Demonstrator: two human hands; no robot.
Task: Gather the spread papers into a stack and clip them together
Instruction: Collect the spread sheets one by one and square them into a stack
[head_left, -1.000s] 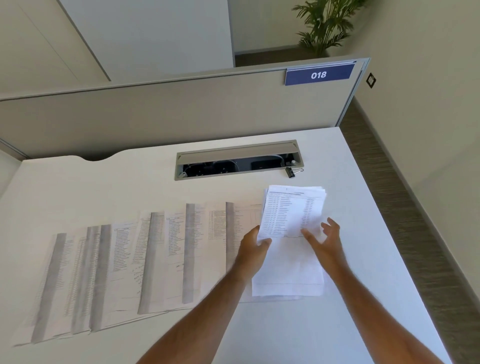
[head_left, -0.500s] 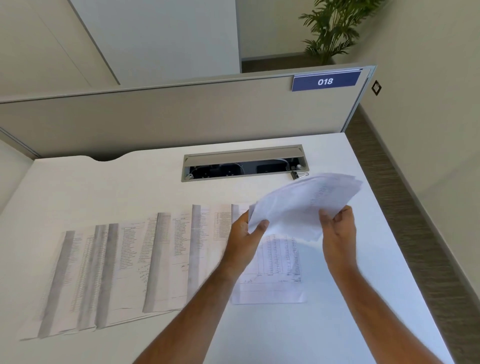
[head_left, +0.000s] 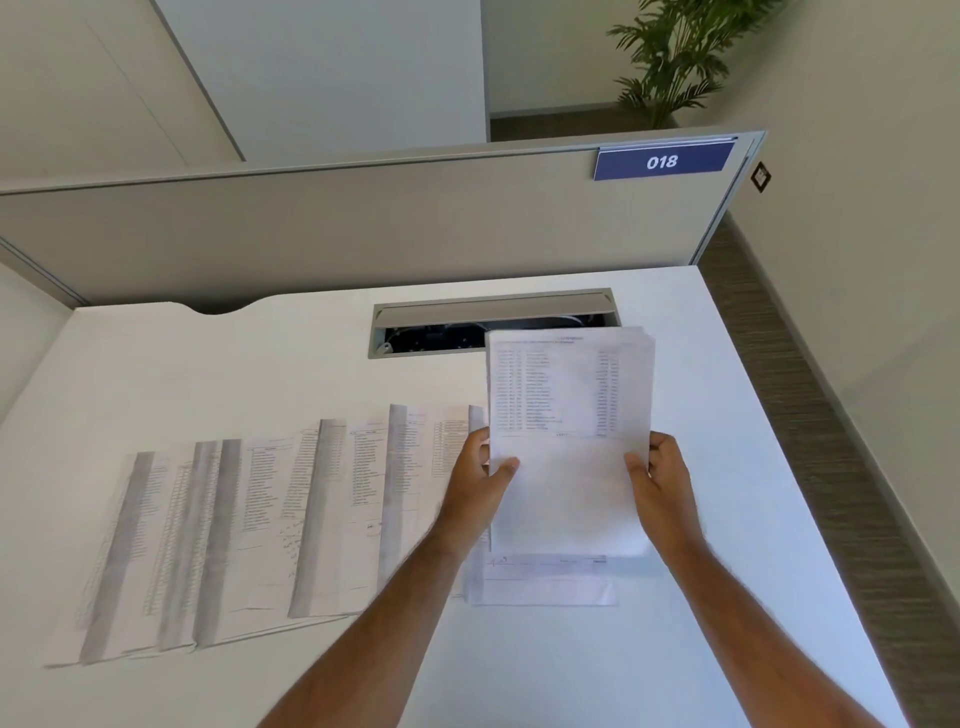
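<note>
A small stack of printed sheets stands upright above the white desk, printed side toward me. My left hand grips its left edge and my right hand grips its right edge. Under the stack one printed sheet lies flat on the desk. To the left, several overlapping printed sheets lie fanned in a row across the desk. The held stack hides the binder clip seen earlier by the cable tray.
An open cable tray is set into the desk behind the papers. A grey partition with a blue "018" sign closes off the back. The desk's right edge drops to a dark floor. A potted plant stands beyond.
Both hands lifted the small stack off the desk, swung it up and now hold it upright by its two side edges. One sheet beneath it came into view.
</note>
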